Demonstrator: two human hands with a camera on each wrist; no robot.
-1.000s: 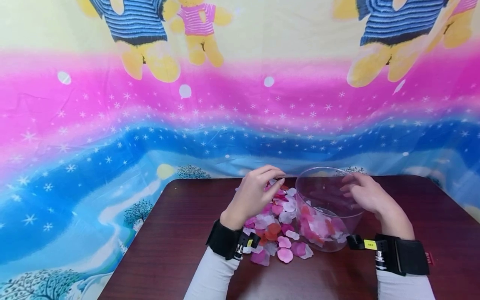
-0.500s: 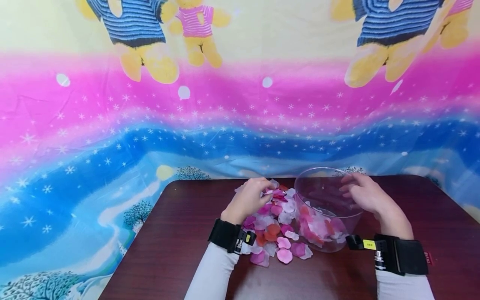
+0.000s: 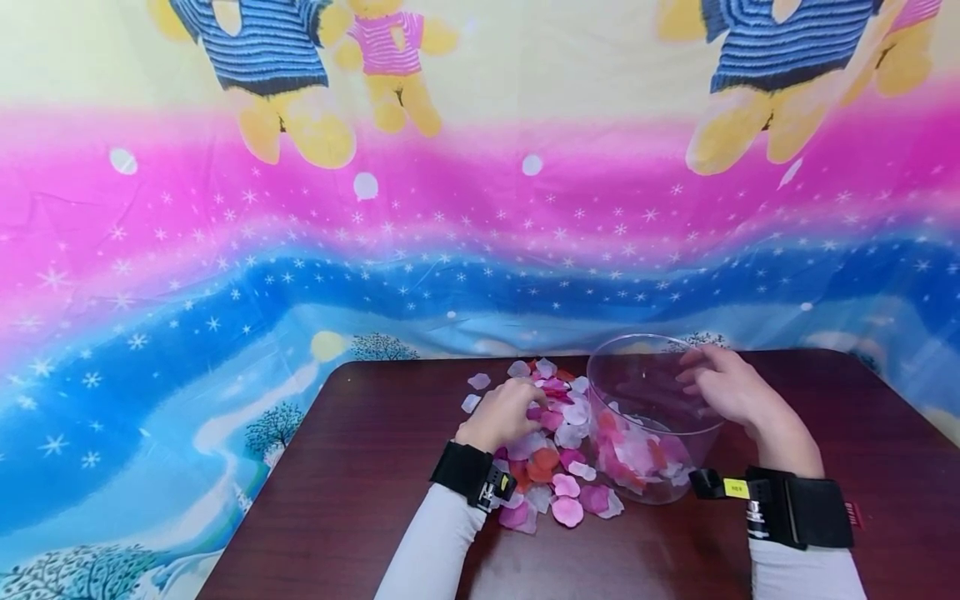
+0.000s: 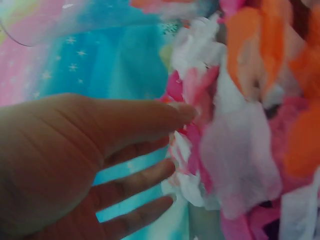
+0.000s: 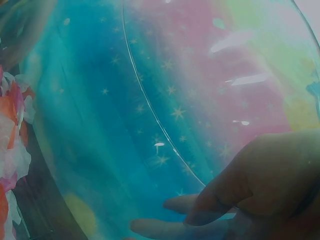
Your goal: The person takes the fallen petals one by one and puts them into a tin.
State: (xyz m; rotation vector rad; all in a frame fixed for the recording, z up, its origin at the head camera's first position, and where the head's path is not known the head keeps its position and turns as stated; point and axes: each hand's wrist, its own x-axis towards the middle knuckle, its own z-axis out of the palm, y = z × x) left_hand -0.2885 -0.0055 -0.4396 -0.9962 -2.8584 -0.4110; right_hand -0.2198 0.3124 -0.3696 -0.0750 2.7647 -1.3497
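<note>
A loose heap of artificial flower petals [image 3: 566, 417], in pink, white, magenta and orange, lies on the table left of a clear plastic bucket [image 3: 600, 375]. More petals [image 3: 633, 450] lie at the bucket's bottom. My left hand [image 3: 501, 415] is low over the heap's left side. Its thumb and fingers are spread apart in the left wrist view, the thumb tip right at the petals [image 4: 240, 155]. On the bucket's right side my right hand [image 3: 723, 387] holds the rim, thumb [image 5: 220, 192] and fingers lying on either side of it.
The dark wooden table [image 3: 360, 475] has a rounded far edge. Behind it hangs a printed cloth [image 3: 450, 208] with bears and snowflakes. Each wrist wears a black strap [image 3: 802, 508] with a small camera. A few stray petals [image 3: 478, 381] lie at the heap's far left.
My left hand has come down from above the heap toward its near left side, uncovering petals at the back. The right hand and the bucket have stayed in place.
</note>
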